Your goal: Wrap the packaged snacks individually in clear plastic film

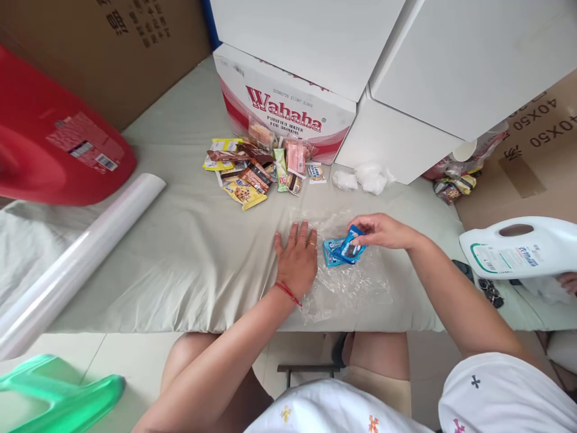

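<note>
My left hand [296, 258] lies flat, fingers spread, at the left side of a sheet of clear plastic film [356, 291] on the cloth-covered surface. Over the film, my right hand [376, 231] pinches a small blue snack packet [353, 243] between thumb and fingers. Under and beside it, another light-blue packet [332, 252] rests on the film. Farther back sits a pile of wrapped snacks, among them a yellow cookie packet [244, 193], a green packet [280, 168] and a pink packet [296, 157].
Behind the snacks stands a Wahaha water carton [288, 111] beneath white boxes. Crumpled white plastic [367, 178] lies to its right. A roll of film [85, 261] and a red jug [58, 132] are at left; a white detergent bottle [518, 248] is at right, near another person's fingers [568, 281].
</note>
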`<state>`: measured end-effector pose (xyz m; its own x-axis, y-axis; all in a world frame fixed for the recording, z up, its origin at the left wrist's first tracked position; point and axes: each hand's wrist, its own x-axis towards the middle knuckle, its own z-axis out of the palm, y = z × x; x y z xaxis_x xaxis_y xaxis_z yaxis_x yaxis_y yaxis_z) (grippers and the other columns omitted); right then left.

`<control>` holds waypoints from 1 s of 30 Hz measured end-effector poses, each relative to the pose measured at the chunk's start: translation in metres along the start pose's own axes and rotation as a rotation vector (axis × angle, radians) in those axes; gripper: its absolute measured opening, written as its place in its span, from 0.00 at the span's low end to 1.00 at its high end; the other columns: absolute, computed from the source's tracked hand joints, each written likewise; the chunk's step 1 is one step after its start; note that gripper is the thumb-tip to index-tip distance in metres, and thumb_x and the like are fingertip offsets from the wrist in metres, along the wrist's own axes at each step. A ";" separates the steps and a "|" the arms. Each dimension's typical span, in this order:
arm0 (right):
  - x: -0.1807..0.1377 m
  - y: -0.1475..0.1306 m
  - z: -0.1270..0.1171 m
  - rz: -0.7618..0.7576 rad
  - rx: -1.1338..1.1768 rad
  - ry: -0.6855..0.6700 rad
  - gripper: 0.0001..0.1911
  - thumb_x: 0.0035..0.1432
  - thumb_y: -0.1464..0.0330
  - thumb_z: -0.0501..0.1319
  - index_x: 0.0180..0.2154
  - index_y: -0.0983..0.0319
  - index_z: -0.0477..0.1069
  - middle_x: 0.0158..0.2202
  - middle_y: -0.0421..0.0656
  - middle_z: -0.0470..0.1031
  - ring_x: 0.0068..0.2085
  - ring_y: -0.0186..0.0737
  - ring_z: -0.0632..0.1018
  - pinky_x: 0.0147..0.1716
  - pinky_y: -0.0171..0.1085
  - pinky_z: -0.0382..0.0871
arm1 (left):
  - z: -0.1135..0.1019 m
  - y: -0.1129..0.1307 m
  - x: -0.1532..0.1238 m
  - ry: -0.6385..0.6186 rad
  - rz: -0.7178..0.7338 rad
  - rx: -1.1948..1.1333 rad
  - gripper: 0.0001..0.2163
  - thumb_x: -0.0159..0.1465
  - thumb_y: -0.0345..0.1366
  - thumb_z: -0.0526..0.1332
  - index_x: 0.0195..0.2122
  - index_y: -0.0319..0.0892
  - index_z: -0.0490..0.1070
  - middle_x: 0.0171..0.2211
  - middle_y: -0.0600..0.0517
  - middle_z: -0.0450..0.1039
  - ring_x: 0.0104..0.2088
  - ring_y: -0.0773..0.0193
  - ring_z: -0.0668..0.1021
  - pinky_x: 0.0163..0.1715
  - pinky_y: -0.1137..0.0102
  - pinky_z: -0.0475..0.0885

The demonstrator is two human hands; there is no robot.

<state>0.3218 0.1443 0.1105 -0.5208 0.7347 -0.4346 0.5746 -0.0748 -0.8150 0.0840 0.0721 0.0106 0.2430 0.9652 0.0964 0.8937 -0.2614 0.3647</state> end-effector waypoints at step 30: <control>-0.011 0.016 0.068 -0.166 -0.902 0.244 0.44 0.52 0.53 0.73 0.65 0.63 0.64 0.62 0.59 0.69 0.70 0.67 0.58 0.66 0.68 0.48 | 0.004 -0.011 0.029 0.203 -0.122 0.069 0.25 0.69 0.40 0.54 0.63 0.31 0.66 0.64 0.31 0.64 0.69 0.39 0.60 0.68 0.44 0.52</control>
<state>0.2938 0.0891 0.0766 -0.5520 0.8175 -0.1642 0.8292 0.5173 -0.2118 0.0824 0.1035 0.0057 0.0573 0.9685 0.2423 0.9371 -0.1359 0.3216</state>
